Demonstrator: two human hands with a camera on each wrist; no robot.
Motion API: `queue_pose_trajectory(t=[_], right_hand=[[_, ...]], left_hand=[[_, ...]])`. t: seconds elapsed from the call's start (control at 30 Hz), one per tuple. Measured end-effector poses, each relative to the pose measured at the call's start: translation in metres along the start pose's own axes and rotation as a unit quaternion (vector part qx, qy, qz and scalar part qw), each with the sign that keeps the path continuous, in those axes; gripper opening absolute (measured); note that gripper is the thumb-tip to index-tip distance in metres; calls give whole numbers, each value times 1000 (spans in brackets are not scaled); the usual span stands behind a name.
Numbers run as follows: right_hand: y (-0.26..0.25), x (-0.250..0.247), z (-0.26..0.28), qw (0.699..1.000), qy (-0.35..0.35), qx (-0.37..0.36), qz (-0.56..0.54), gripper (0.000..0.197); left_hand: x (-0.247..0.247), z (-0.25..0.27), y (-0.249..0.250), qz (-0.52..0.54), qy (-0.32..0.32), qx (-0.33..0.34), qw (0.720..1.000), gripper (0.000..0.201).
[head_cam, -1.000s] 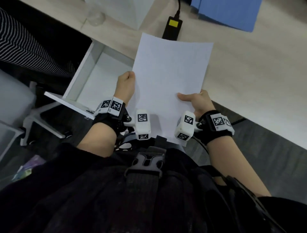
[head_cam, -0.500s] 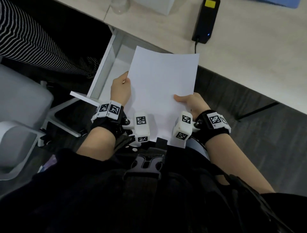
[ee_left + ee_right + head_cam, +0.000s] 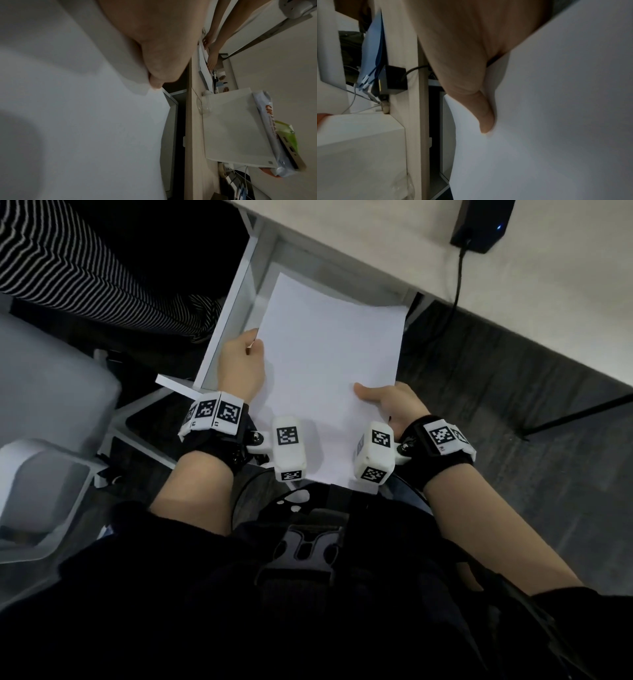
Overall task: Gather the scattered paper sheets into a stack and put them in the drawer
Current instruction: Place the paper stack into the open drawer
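A white stack of paper sheets hangs over the open white drawer under the desk edge. My left hand pinches the stack's left edge, thumb on top. My right hand grips the right edge lower down, thumb lying flat on the top sheet. In the right wrist view that thumb presses on the stack of sheets. The left wrist view shows the stack under my left hand. The fingers beneath the sheets are hidden.
The beige desk runs across the top right, with a black power adapter and its cable on it. A grey chair stands at the left. A person in striped clothing sits at the upper left. Dark floor lies to the right.
Both hands have carried the stack off the desk, down and left, until it hangs over the open drawer. The grips on both edges stay the same.
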State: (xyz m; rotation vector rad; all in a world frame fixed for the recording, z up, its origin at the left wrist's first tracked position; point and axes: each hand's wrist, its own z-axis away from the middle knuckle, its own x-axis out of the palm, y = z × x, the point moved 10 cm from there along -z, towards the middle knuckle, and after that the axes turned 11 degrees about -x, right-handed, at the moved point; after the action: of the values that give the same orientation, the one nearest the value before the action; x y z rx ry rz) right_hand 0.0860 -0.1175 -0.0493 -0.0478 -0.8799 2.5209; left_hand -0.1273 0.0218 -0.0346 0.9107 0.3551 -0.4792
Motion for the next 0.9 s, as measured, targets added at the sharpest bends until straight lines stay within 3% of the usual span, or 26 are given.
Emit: queue_pose_trajectory(t=[0.13,0.37,0.43,0.5,0.6,0.7,0.9], right_hand=[[-6,0,-17,1000,25,-16,10,36],[-10,-10,-47,993,51,-24,103,26],[-15,-13,-54,987,44,-21,154,12],[-18,-15,-60,981,34,-21,188,27],[-19,-20,-70,974,32,-30,224,9],[-18,-24,-75,965,28,-25,258,10],[-6,-22,-75,976,-22,-20,216,16]], left_hand=[[11,-23,16,-13,-14,42,999,32],[24,-70,24,-35,-21,43,998,39],[23,-79,25,-29,-12,48,998,40],[23,-88,24,-24,-4,52,998,41],[28,-95,22,-29,-2,48,998,39],[36,-99,12,-64,3,40,997,39],[46,-106,-9,13,0,7,1000,39]])
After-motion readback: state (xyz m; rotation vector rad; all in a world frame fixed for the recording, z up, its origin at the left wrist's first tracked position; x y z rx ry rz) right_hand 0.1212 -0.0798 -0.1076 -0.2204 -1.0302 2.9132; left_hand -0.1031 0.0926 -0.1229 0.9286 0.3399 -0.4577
